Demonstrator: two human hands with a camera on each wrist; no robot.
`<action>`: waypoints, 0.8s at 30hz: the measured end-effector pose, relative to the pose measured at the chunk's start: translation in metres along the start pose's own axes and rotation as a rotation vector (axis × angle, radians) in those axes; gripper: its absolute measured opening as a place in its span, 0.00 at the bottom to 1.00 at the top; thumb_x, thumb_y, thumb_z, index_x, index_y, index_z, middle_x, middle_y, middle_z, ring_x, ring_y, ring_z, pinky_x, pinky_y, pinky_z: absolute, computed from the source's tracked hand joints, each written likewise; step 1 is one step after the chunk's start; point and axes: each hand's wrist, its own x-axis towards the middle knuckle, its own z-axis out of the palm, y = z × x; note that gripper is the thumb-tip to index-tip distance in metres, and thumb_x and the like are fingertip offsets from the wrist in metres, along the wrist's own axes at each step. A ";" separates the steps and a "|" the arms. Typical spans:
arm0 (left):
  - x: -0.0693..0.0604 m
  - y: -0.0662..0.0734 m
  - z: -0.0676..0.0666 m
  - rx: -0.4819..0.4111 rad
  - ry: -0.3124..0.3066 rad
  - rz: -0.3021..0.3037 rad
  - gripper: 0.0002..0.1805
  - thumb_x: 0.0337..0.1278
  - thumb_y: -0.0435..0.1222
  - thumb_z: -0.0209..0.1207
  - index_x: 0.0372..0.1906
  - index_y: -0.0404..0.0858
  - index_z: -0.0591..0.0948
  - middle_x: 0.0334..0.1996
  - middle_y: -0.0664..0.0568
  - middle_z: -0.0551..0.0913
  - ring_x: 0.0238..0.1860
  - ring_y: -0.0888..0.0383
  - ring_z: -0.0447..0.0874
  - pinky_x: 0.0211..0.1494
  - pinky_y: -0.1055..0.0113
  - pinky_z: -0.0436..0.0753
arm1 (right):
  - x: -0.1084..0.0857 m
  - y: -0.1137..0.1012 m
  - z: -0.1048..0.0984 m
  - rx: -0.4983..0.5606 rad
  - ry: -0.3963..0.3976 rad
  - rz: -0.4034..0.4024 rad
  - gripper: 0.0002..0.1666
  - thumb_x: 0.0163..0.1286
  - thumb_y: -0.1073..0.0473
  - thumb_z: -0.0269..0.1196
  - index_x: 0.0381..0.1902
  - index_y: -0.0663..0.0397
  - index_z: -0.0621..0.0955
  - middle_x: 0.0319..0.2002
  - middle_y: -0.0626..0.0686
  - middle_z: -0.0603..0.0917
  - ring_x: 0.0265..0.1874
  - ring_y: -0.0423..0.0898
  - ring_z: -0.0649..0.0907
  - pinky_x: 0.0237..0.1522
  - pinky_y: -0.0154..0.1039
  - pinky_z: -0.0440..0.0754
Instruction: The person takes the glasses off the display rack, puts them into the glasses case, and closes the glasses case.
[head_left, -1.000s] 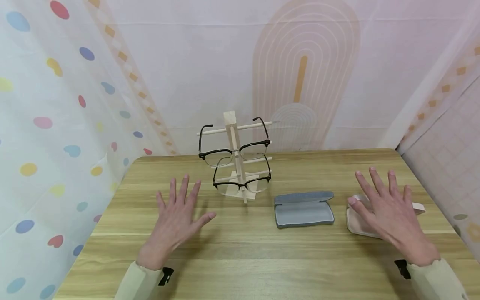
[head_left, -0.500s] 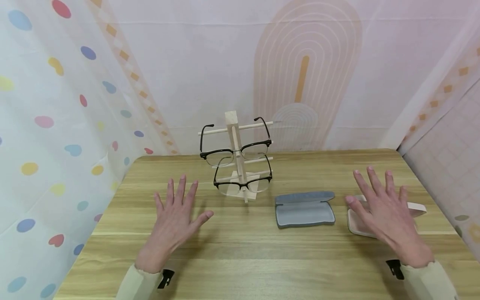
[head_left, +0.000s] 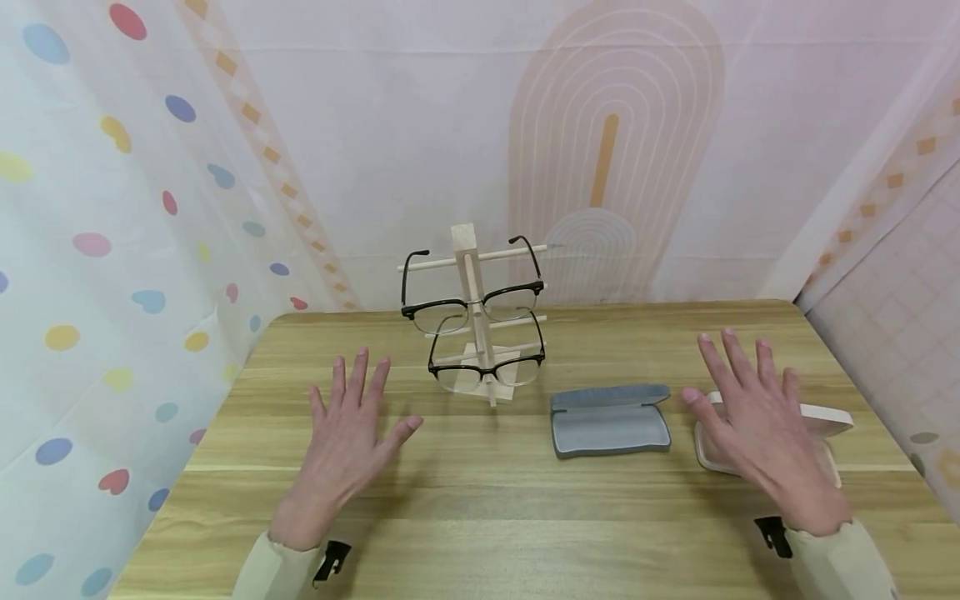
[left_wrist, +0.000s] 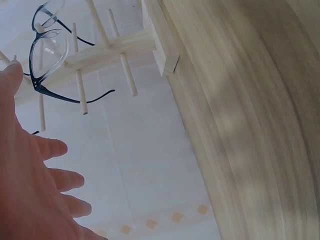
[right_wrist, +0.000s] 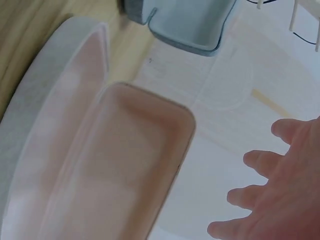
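My left hand, fingers spread and holding nothing, hovers left of a wooden rack. On the rack hang two pairs of black-rimmed glasses, an upper pair and a lower pair. Over a pale case with a pink inside, my right hand is spread and partly covers it. The right wrist view shows that case's inside with nothing in it. A grey-blue case lies open between the rack and my right hand, also with nothing inside.
The objects stand on a wood-grain table. Behind it hangs a light curtain with an arch pattern, and a dotted cloth hangs at the left.
My right hand has shifted left over the pale case, uncovering more of its right side. My left hand has moved slightly left. The rack, glasses and cases stay in place.
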 end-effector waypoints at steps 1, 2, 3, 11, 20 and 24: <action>0.000 0.001 -0.001 -0.005 0.010 0.002 0.50 0.71 0.65 0.50 0.83 0.37 0.53 0.82 0.34 0.43 0.80 0.30 0.35 0.72 0.21 0.39 | 0.001 -0.002 0.000 0.007 0.007 -0.002 0.42 0.83 0.39 0.47 0.85 0.48 0.50 0.82 0.65 0.47 0.78 0.75 0.40 0.68 0.82 0.36; 0.000 0.001 -0.001 -0.009 0.020 0.002 0.50 0.71 0.65 0.50 0.83 0.37 0.53 0.82 0.34 0.45 0.80 0.29 0.36 0.72 0.21 0.40 | 0.001 -0.003 0.000 0.017 0.010 -0.002 0.42 0.83 0.39 0.47 0.85 0.48 0.50 0.82 0.64 0.47 0.78 0.74 0.40 0.68 0.82 0.36; 0.000 0.002 -0.002 -0.014 0.032 0.005 0.50 0.71 0.65 0.50 0.82 0.36 0.54 0.82 0.34 0.46 0.80 0.29 0.38 0.71 0.20 0.41 | 0.002 -0.005 -0.001 0.021 0.015 -0.002 0.42 0.83 0.39 0.47 0.85 0.49 0.51 0.82 0.64 0.47 0.78 0.74 0.40 0.69 0.82 0.36; 0.001 0.005 -0.006 -0.064 0.143 0.040 0.47 0.71 0.63 0.53 0.80 0.34 0.60 0.79 0.33 0.56 0.79 0.28 0.47 0.70 0.20 0.49 | 0.007 -0.018 -0.003 0.071 0.066 -0.037 0.41 0.83 0.39 0.46 0.84 0.49 0.53 0.82 0.63 0.49 0.79 0.73 0.44 0.69 0.81 0.41; 0.002 0.006 -0.013 -0.107 0.229 0.076 0.44 0.73 0.61 0.52 0.78 0.32 0.63 0.77 0.33 0.61 0.78 0.30 0.53 0.72 0.24 0.54 | 0.012 -0.033 -0.002 0.174 0.118 -0.090 0.39 0.84 0.41 0.45 0.83 0.52 0.56 0.81 0.62 0.54 0.80 0.70 0.47 0.71 0.79 0.40; 0.002 0.008 -0.016 -0.130 0.257 0.088 0.44 0.74 0.61 0.52 0.77 0.32 0.64 0.76 0.34 0.63 0.77 0.30 0.55 0.72 0.26 0.57 | 0.015 -0.042 -0.002 0.211 0.139 -0.110 0.38 0.84 0.42 0.46 0.83 0.53 0.57 0.81 0.62 0.56 0.80 0.67 0.48 0.72 0.78 0.41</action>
